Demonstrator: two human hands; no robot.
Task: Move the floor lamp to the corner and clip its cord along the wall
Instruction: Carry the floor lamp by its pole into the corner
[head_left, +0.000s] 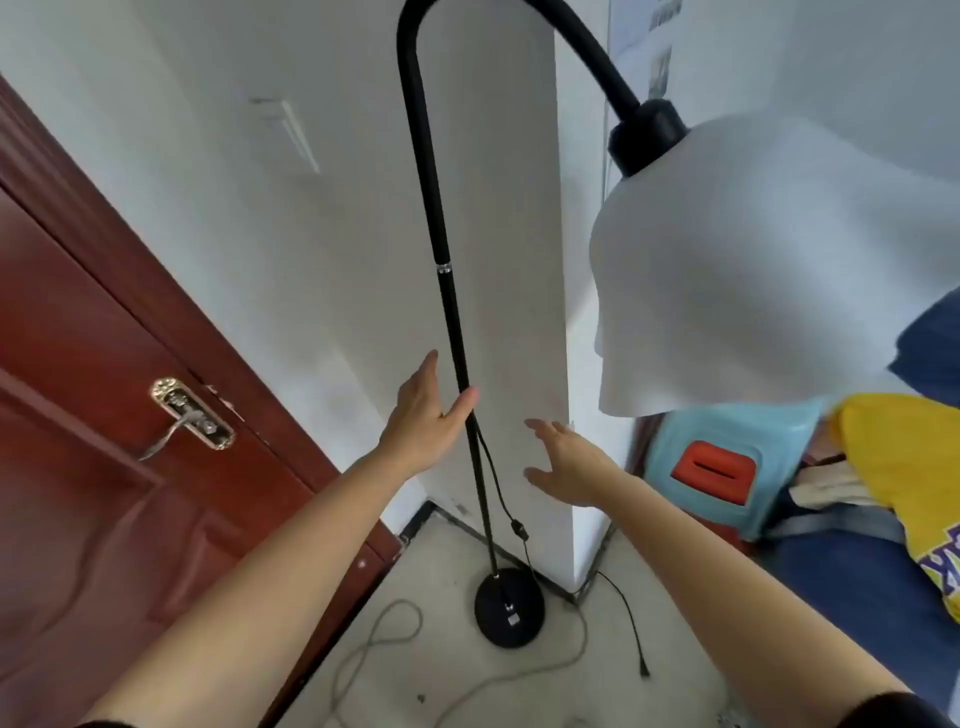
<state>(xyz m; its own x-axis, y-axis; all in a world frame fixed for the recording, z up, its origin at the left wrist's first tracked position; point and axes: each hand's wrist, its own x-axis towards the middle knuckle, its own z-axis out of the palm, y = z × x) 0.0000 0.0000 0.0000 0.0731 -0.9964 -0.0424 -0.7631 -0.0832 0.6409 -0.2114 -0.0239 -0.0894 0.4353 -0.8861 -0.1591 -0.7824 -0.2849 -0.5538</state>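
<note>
My two forearms are bare from wrist to above the elbow, my left hand (423, 415) and right hand (563, 470) wear no gloves, rings or watch that I can see, and a dark sleeve edge (904, 709) shows at each upper arm.

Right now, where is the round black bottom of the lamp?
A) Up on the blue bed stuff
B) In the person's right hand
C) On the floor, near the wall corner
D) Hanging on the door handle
C: the lamp base sits flat on the floor beside the wall corner, with the lamp pole rising from it.
</note>
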